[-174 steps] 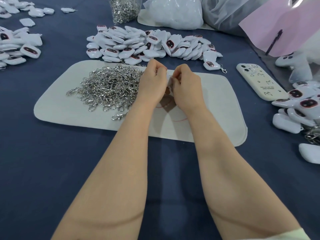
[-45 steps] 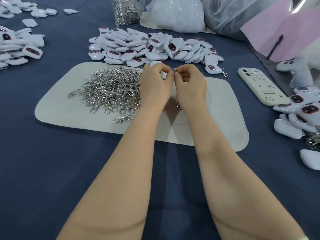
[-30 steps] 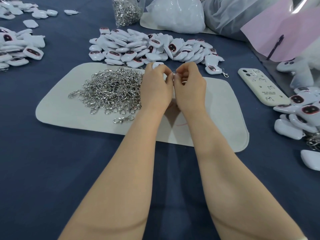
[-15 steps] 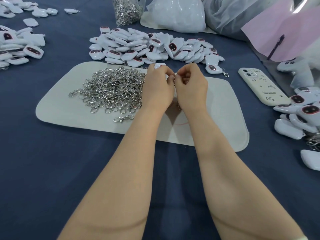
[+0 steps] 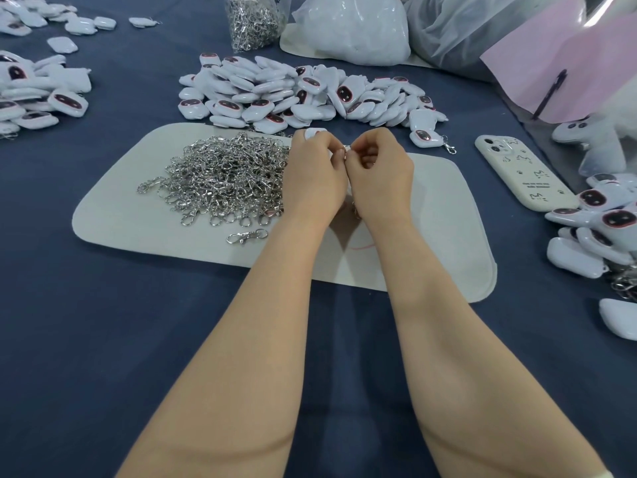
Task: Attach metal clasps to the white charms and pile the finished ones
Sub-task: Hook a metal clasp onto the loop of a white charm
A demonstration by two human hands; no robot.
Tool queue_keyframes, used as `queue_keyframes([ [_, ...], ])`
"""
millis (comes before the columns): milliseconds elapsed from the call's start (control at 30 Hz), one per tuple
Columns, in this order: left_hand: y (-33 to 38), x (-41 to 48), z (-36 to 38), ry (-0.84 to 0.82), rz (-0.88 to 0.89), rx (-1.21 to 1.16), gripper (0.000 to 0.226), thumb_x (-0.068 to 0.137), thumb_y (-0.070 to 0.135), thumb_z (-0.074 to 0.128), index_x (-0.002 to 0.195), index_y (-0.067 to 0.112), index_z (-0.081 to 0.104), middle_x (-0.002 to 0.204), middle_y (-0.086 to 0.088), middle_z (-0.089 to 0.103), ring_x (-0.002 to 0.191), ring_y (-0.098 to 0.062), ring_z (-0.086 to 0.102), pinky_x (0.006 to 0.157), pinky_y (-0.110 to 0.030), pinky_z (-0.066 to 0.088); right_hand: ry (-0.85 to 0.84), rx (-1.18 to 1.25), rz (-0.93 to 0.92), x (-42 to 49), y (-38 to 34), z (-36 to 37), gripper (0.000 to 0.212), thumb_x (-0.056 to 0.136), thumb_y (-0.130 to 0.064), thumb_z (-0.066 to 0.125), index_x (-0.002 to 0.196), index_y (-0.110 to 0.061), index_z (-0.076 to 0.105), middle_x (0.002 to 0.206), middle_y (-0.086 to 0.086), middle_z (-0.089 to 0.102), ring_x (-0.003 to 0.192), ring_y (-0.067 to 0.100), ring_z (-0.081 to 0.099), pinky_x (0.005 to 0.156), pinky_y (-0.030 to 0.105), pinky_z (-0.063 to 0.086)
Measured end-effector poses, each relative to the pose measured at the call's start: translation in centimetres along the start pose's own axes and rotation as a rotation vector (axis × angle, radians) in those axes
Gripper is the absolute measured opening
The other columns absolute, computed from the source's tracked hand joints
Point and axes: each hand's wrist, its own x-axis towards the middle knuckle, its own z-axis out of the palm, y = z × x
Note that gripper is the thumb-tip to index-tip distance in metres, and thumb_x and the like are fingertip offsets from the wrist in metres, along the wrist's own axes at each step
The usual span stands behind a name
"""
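Clasps [image 5: 227,177] on the mat [image 5: 431,219], left — charms [image 5: 293,94] behind (phone [image 5: 524,174] to the right)

The left hand [image 5: 315,181] covers nearly all of the white charm [image 5: 314,133] it grips; only a corner shows above the knuckles. Where it meets the right hand [image 5: 379,177], a glint of metal, probably a clasp [image 5: 347,149], is too small to make out. Far left of the grip a charm pile [image 5: 31,94] runs off the edge, far right a second charm pile [image 5: 599,229] does too, and beyond the grip the bag of clasps [image 5: 253,22] is cut at the top.
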Motion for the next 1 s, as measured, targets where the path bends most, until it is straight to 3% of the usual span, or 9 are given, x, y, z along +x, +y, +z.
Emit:
queue_keyframes([
  [167, 0.02, -0.06, 0.06, 0.004, -0.008, 0.002, 0.015, 0.094, 0.018, 0.052, 0.101, 0.011, 0.064, 0.115, -0.011, 0.049, 0.098, -0.025, 0.053, 0.080, -0.029, 0.037, 0.011, 0.002, 0.001, -0.05, 0.01, -0.01, 0.008, 0.085, -0.004, 0.057, 0.092, -0.007, 0.058, 0.073, -0.015, 0.051, 0.070, 0.005, 0.049, 0.070, 0.016, 0.042],
  [533, 0.00, -0.03, 0.07, 0.003, -0.009, 0.006, 0.016, 0.094, 0.017, 0.052, 0.101, 0.010, 0.064, 0.114, -0.013, 0.050, 0.098, -0.025, 0.053, 0.081, -0.029, 0.038, 0.003, -0.001, 0.007, -0.04, 0.05, -0.01, 0.008, 0.084, -0.004, 0.058, 0.091, -0.008, 0.059, 0.072, -0.015, 0.051, 0.070, 0.004, 0.050, 0.069, 0.013, 0.042],
  [700, 0.03, -0.02, 0.20, 0.012, -0.013, 0.001, 0.016, 0.093, 0.017, 0.052, 0.100, 0.011, 0.064, 0.113, -0.012, 0.050, 0.097, -0.025, 0.052, 0.079, -0.028, 0.036, 0.014, 0.003, 0.004, -0.10, -0.07, -0.04, 0.008, 0.085, -0.004, 0.057, 0.093, -0.005, 0.058, 0.077, -0.008, 0.055, 0.075, 0.011, 0.052, 0.073, 0.021, 0.044],
  [1000, -0.03, -0.09, 0.23, 0.009, -0.008, 0.000, 0.015, 0.093, 0.016, 0.052, 0.100, 0.009, 0.064, 0.113, -0.012, 0.050, 0.097, -0.024, 0.051, 0.079, -0.029, 0.035, -0.002, -0.008, 0.013, 0.01, 0.17, 0.05, 0.008, 0.084, -0.004, 0.057, 0.091, -0.008, 0.058, 0.072, -0.013, 0.052, 0.069, 0.005, 0.050, 0.067, 0.014, 0.041],
])
